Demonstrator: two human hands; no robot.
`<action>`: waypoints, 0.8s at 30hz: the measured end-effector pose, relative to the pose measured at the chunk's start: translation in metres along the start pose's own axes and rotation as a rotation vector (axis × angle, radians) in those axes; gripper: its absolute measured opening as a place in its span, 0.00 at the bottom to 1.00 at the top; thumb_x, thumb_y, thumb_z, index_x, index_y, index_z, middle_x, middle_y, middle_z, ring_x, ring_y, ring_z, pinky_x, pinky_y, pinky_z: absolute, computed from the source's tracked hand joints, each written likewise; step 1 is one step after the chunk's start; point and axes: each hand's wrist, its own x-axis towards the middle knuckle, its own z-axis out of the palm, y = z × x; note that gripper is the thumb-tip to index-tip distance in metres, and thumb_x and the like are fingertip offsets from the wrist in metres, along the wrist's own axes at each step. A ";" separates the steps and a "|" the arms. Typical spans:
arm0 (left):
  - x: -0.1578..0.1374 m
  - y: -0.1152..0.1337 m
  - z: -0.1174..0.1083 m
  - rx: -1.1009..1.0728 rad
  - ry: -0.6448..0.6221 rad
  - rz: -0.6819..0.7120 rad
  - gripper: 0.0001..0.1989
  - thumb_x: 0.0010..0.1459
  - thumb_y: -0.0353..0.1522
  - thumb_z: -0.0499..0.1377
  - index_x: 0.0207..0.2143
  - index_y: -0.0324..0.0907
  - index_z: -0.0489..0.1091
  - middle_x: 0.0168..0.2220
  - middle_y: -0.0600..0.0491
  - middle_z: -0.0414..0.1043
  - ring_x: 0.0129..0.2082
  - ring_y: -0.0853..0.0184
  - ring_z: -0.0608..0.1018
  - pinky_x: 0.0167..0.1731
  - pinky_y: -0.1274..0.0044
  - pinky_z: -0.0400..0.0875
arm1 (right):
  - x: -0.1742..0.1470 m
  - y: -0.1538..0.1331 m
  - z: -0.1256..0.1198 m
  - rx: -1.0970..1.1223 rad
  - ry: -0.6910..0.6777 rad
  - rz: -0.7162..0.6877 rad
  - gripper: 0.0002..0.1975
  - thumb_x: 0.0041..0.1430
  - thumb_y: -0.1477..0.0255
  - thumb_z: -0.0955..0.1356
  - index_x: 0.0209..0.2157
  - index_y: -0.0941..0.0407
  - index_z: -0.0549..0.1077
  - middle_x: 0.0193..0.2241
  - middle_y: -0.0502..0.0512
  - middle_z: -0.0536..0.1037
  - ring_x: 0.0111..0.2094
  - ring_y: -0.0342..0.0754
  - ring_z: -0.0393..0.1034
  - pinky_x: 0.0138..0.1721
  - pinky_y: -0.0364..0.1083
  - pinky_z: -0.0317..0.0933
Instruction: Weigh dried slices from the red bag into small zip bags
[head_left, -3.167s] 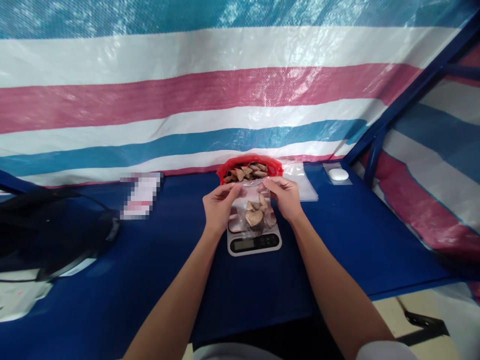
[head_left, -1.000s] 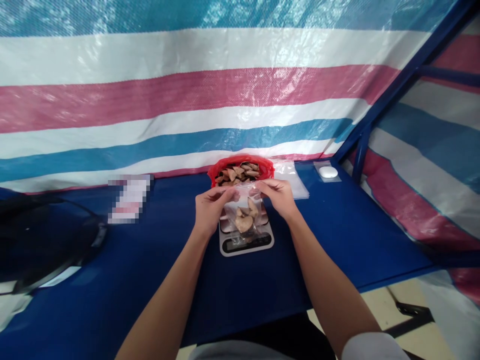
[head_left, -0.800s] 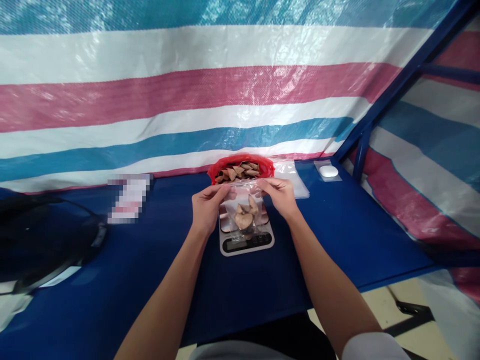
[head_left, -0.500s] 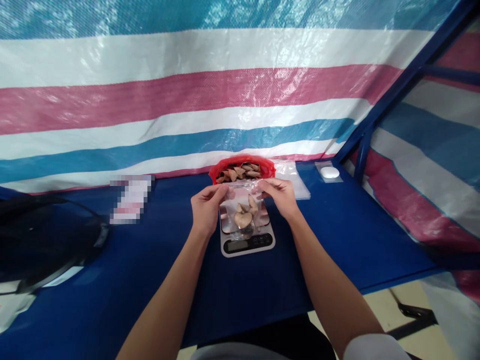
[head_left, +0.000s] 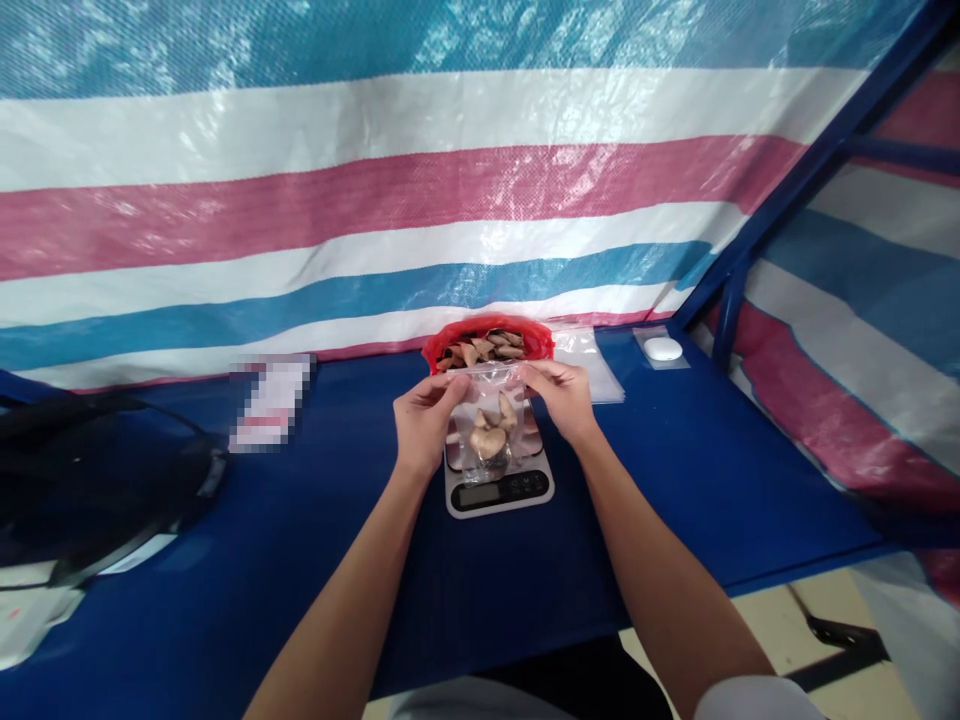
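Observation:
Between my hands hangs a clear zip bag [head_left: 491, 445] with several pale brown dried pieces in its lower part. My left hand [head_left: 427, 415] pinches the bag's top left corner between thumb and fingers. At the top right corner, my right hand [head_left: 559, 395] grips the same edge. Directly below the bag is a white kitchen scale [head_left: 459, 508] with a dark display strip; the bag covers much of its plate, and I cannot tell whether it touches it. Behind the hands stands a red bag [head_left: 541, 342], open and full of similar brown pieces.
Flat clear bags [head_left: 600, 375] lie right of the red bag. A white oval object [head_left: 663, 348] rests on a small clear bag at the far right. To the left are a blurred-out item [head_left: 271, 405] and a large black object [head_left: 90, 480]. Striped sheeting [head_left: 337, 210] backs the blue table [head_left: 315, 560].
My left hand has slid slightly inward along the bag's top edge, toward my right hand. The whole view has shifted a little; both hands keep hold of the bag.

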 end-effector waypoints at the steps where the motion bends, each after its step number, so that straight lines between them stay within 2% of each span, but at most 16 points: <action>1: -0.001 0.001 0.001 0.007 -0.010 0.000 0.13 0.50 0.41 0.72 0.30 0.40 0.81 0.27 0.52 0.81 0.27 0.66 0.80 0.32 0.76 0.75 | -0.001 0.001 0.000 -0.004 -0.019 0.005 0.15 0.48 0.55 0.77 0.28 0.52 0.82 0.26 0.52 0.83 0.28 0.50 0.79 0.32 0.49 0.75; 7: -0.003 0.005 0.004 0.008 -0.034 0.061 0.11 0.52 0.39 0.71 0.29 0.40 0.80 0.26 0.53 0.80 0.28 0.67 0.80 0.35 0.76 0.76 | -0.002 0.007 0.003 0.010 -0.101 0.020 0.15 0.50 0.56 0.77 0.31 0.53 0.82 0.27 0.52 0.84 0.28 0.48 0.78 0.30 0.47 0.75; 11: -0.002 0.005 0.003 -0.019 -0.054 -0.009 0.12 0.51 0.40 0.71 0.30 0.40 0.80 0.26 0.52 0.80 0.28 0.67 0.81 0.35 0.76 0.75 | 0.000 0.011 0.002 -0.017 -0.111 0.001 0.15 0.51 0.57 0.76 0.32 0.54 0.83 0.26 0.51 0.83 0.26 0.47 0.78 0.30 0.46 0.75; 14: -0.001 0.002 0.003 -0.035 -0.057 -0.030 0.12 0.51 0.40 0.71 0.30 0.39 0.80 0.26 0.53 0.80 0.27 0.67 0.80 0.35 0.76 0.75 | 0.000 0.012 -0.001 -0.061 -0.121 -0.036 0.13 0.53 0.59 0.76 0.31 0.54 0.83 0.28 0.51 0.84 0.27 0.47 0.78 0.33 0.46 0.75; 18: -0.002 0.001 0.005 -0.047 -0.058 0.017 0.11 0.51 0.39 0.71 0.29 0.40 0.81 0.26 0.53 0.80 0.28 0.67 0.81 0.34 0.76 0.76 | -0.001 0.011 -0.002 -0.099 -0.117 -0.068 0.12 0.54 0.58 0.75 0.30 0.53 0.83 0.28 0.52 0.84 0.29 0.48 0.79 0.37 0.48 0.75; 24: -0.004 0.002 0.005 -0.026 -0.039 0.083 0.10 0.50 0.38 0.72 0.29 0.41 0.81 0.26 0.53 0.80 0.26 0.68 0.80 0.31 0.77 0.75 | -0.004 0.006 0.003 -0.037 -0.083 -0.004 0.16 0.50 0.55 0.76 0.30 0.54 0.81 0.26 0.52 0.84 0.26 0.49 0.79 0.30 0.47 0.75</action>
